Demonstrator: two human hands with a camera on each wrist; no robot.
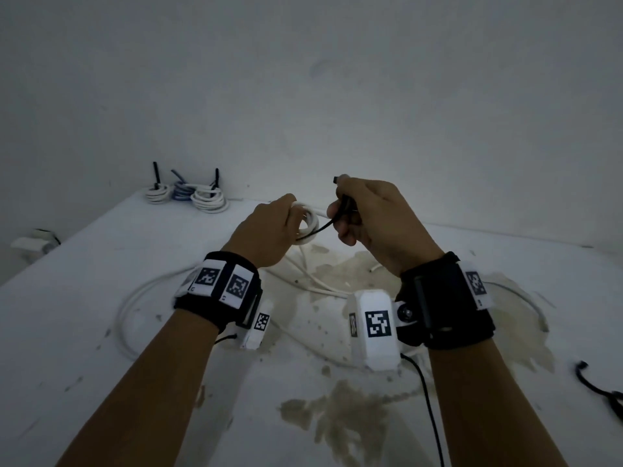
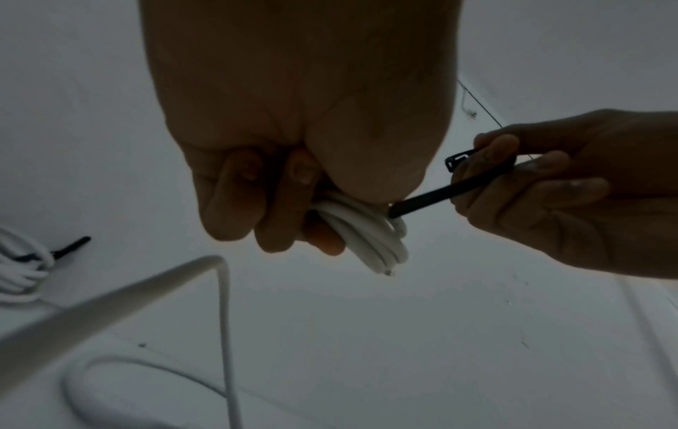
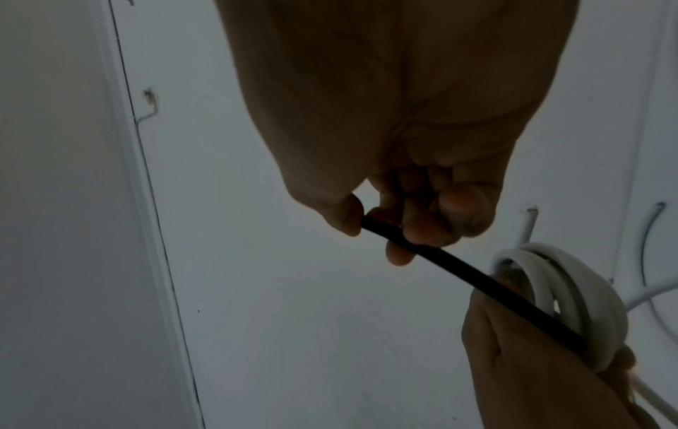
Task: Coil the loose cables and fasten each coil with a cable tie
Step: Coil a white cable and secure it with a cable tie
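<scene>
The left hand (image 1: 269,227) grips a small white cable coil (image 1: 308,224), fingers curled round the stacked turns, and holds it in the air above the middle of the white table (image 1: 101,332). The right hand (image 1: 374,224) pinches a black cable tie (image 1: 323,225) between thumb and fingers. The tie's square head (image 2: 456,161) sticks out past the knuckles, and its pointed tail reaches the coil and, in the right wrist view, passes through its opening against the white turns. From the left wrist, the coil's cut end (image 2: 387,271) points downward, below the fingers.

Under the hands, loose white cable (image 1: 131,311) lies on the table in wide loops and crossing strands, running from the left side across the stained middle and on to the right. More black cable ties (image 1: 603,392) lie near the right edge of the table.

Three finished coils (image 1: 188,195), two white and one bluish, each with a black tie tail standing up, sit together at the far left corner, right against the wall. The far edge of the table meets the wall (image 1: 303,96) just behind the hands. The left edge runs diagonally toward the viewer, and a small white object (image 1: 32,242) sits beyond it. The near part of the table, between the forearms, carries only brownish stains (image 1: 337,416) and a thin black wire (image 1: 428,399) from the right wrist camera.
</scene>
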